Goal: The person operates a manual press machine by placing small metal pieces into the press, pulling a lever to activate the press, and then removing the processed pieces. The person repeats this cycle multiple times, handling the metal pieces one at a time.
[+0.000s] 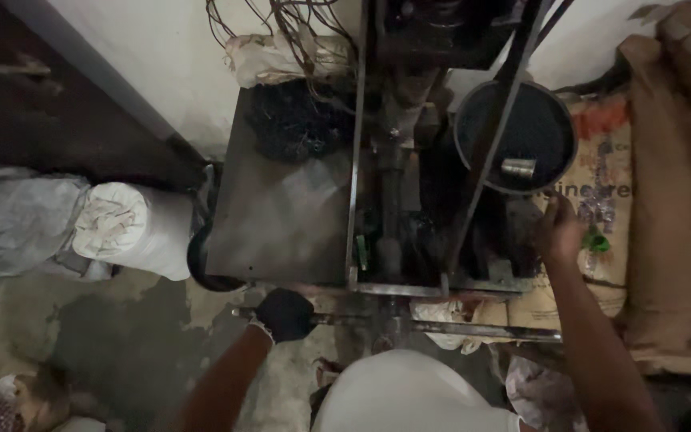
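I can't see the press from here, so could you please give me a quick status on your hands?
Left hand gloved, gripping horizontal lever bar. Right hand bare, up beside dark round pan. Upright frame rod crosses the pan.

White tied sack (133,228) lying left on the stained floor (121,336), grey bundle (13,220) beside it, tangled wires (297,32) up against the white wall (161,56), brown printed sacks (665,224) stacked right.

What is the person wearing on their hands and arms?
The left hand wears a dark, black-looking glove with a pale band at the wrist. The right hand is bare, with no glove. Both forearms are bare too: no sleeves reach them, and no watch or bracelet shows in this dim view.
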